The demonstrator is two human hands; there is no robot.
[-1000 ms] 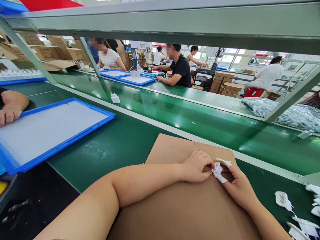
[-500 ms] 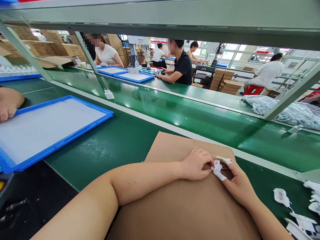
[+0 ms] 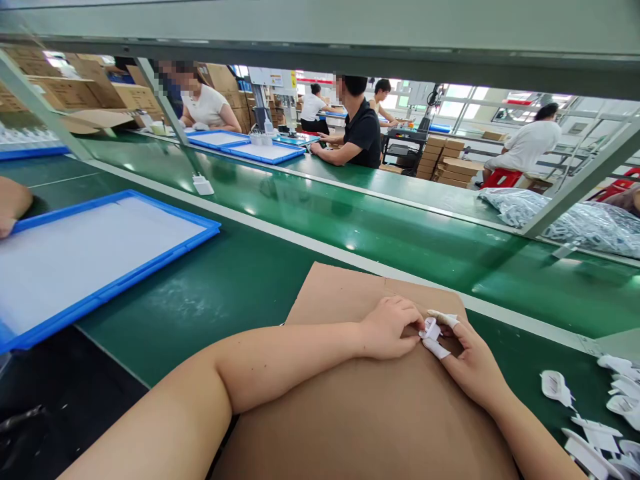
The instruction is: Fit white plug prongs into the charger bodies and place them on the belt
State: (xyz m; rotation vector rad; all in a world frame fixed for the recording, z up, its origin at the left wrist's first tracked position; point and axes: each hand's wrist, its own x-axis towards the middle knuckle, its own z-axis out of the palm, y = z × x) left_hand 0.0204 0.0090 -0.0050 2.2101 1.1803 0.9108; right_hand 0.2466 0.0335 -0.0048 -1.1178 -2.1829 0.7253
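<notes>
Resting left: blue tray [image 3: 125,280] on green table [image 3: 240,273] | left hand [image 3: 389,328] pinching white plug's [image 3: 431,329] left edge | plug between hands, over brown cardboard [image 3: 370,413] | right hand [image 3: 470,350] gripping it in wrapped fingertips | loose white parts [image 3: 597,435] far right

The plastic part [image 3: 431,329] is white, cardboard [image 3: 370,413] brown, tray rim [image 3: 210,230] blue, tabletop [image 3: 250,287] green.

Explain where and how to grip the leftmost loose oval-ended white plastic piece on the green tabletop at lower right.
The oval-ended white plastic piece is probably best pinched across its broad rim, from the picture's upper left: that wide end faces that way, while its narrow tip points lower right, toward other white plastic pieces.
</notes>
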